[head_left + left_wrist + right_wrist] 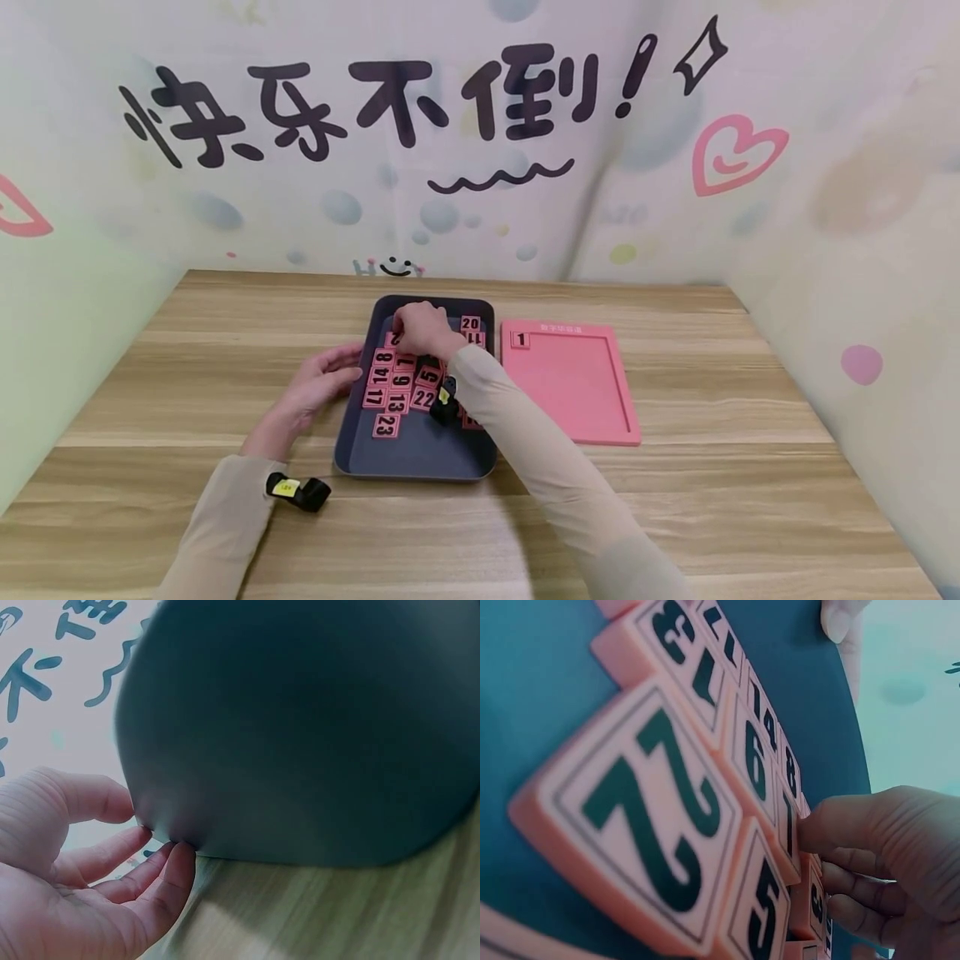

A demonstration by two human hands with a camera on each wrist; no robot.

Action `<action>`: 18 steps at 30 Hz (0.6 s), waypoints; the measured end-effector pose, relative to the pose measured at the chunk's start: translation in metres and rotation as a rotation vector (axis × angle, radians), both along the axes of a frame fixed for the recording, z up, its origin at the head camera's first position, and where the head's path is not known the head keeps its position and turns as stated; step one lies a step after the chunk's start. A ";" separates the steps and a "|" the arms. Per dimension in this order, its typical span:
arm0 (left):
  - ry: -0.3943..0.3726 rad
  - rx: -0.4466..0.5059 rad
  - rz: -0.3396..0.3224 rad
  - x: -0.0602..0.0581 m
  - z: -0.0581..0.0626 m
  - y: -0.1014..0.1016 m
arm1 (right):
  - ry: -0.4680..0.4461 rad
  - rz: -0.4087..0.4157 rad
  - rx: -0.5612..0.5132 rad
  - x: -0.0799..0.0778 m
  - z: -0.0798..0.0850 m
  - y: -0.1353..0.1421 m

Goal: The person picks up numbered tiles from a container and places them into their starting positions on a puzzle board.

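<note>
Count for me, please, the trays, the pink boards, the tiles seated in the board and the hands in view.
Dark tray: 1
Pink board: 1
Tile seated in the board, numbered 1: 1
Hands: 2, the left hand and the right hand
Total: 5

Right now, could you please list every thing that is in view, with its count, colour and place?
tray: one, dark grey, middle of the table, holding loose tiles.
tiles: more than a dozen, exact count hidden by the right hand, pink with black numbers, in the tray; 22 and 5 lie side by side.
board: one, pink, right of the tray, with one tile 1 in its top left corner.
table: one, light wood.
walls: pale, with black characters and pink hearts.
left hand: open, fingertips touching the tray's left wall.
right hand: over the tiles at the tray's far end, fingers curled on them.
</note>
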State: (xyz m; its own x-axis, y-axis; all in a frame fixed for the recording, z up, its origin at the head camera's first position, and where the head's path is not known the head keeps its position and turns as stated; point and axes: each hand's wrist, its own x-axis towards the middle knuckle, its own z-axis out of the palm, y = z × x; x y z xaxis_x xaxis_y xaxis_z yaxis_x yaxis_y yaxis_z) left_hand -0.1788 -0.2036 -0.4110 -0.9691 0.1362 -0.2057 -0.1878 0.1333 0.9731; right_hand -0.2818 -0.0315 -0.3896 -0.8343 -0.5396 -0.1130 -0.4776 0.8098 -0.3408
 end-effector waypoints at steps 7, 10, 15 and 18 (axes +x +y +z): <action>0.000 0.008 0.000 0.000 0.001 0.001 | -0.055 -0.019 -0.104 -0.001 0.006 0.006; 0.001 0.003 0.002 0.000 0.001 0.001 | -0.084 -0.001 -0.168 -0.001 0.013 0.011; -0.007 -0.011 0.007 -0.001 0.000 0.001 | -0.095 0.046 -0.242 0.000 0.024 0.025; -0.014 -0.010 0.009 -0.001 0.001 0.002 | -0.075 0.060 -0.266 0.002 0.031 0.036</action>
State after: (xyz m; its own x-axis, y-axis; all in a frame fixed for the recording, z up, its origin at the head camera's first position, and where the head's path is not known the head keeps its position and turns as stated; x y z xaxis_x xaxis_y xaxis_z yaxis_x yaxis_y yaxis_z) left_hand -0.1799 -0.2018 -0.4103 -0.9674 0.1256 -0.2201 -0.2021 0.1413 0.9691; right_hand -0.2795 0.0048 -0.3586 -0.7948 -0.6064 -0.0213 -0.4870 0.6584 -0.5739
